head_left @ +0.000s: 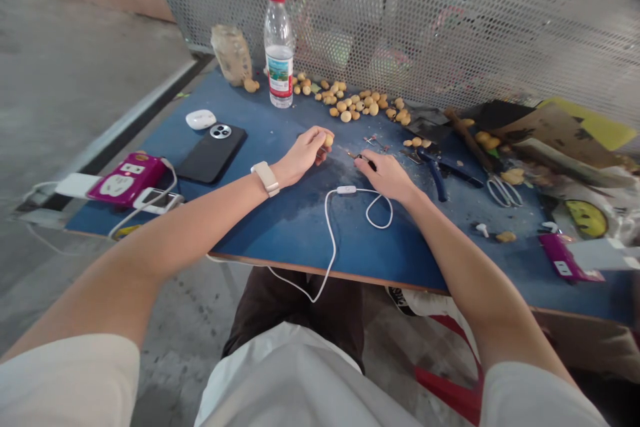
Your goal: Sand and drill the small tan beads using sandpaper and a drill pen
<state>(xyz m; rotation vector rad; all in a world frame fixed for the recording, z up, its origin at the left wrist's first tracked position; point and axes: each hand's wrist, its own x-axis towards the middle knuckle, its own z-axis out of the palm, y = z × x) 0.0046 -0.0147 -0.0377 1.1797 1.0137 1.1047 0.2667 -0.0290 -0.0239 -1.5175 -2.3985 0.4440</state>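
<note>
Both arms reach out over the blue table (295,237), forearms slanting inward from the near corners, and the hands meet near the middle, close together but apart. Here's the left hand (306,150), coming in from the left with a pale watch band (266,178) at its wrist, the wrist fairly straight, fingers curled in. Thumb and fingertips pinch a small tan nut (329,139), held on the hand's right side, just across from the tool tip. And over on the right, the right hand (384,173) sits low, knuckles up, fingers bent and closed around a slim dark tool (369,161), its metal tip pointing left toward that nut. How its fingertips wrap the handle, you cannot tell; they're hidden underneath. Just nearer lies a white cord (330,233) with a small switch (347,190), looping beside the right wrist. Beyond both hands, on the far side, loose nuts (360,104) lie scattered.
</note>
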